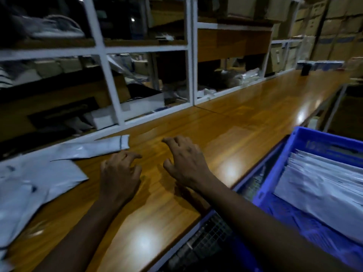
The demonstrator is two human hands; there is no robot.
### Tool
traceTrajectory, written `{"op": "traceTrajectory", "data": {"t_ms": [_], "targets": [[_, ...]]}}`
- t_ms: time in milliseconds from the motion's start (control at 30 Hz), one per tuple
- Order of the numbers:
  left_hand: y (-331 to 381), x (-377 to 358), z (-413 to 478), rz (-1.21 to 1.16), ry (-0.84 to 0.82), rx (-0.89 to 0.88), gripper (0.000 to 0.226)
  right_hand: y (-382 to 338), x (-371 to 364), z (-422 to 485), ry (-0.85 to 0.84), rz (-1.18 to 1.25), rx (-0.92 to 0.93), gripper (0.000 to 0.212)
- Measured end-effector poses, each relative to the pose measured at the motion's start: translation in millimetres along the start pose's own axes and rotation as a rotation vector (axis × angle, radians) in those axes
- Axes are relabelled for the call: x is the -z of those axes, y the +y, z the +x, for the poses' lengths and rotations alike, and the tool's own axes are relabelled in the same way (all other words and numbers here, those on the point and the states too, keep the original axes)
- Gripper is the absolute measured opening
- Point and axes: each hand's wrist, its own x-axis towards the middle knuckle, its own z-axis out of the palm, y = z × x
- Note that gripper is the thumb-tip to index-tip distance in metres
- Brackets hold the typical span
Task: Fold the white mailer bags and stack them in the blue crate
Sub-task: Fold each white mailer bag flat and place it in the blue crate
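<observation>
A loose pile of white mailer bags (pixel 33 185) lies at the left end of the wooden table (pixel 225 138), one bag reaching toward the middle. The blue crate (pixel 306 142) stands at the right, off the table's near edge, with a stack of folded white bags (pixel 322 181) inside. My left hand (pixel 119 173) hovers over bare wood just right of the pile, fingers loosely curled, holding nothing. My right hand (pixel 184 160) is beside it over the table, fingers relaxed and spread, also holding nothing. The frame is motion-blurred.
White-framed shelving (pixel 110 79) with boxes and packets runs along the table's far edge. A small dark object (pixel 304 70) stands far down the table. Cardboard boxes (pixel 337 26) are stacked at the back right. A wire mesh basket (pixel 206 238) sits below the near edge.
</observation>
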Motion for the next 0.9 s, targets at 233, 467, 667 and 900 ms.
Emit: {"op": "traceTrajectory", "data": {"t_ms": [233,467,667,900], "targets": [[-63,26,-15,0.188,-0.079,0.181,0.043,-44,-72,17,-0.149,-0.021,0.008,0.054],[-83,6,19,0.262,-0.122,0.141,0.052,-29,-92,51,-0.272,-0.044,-0.207,0.052],[-101,-41,53,0.42,-0.323,0.183,0.072,-27,-96,52,-0.283,-0.069,-0.244,0.042],[-109,-56,63,0.457,-0.375,0.183,0.069,-25,-95,55,-0.26,-0.013,-0.27,0.061]]}}
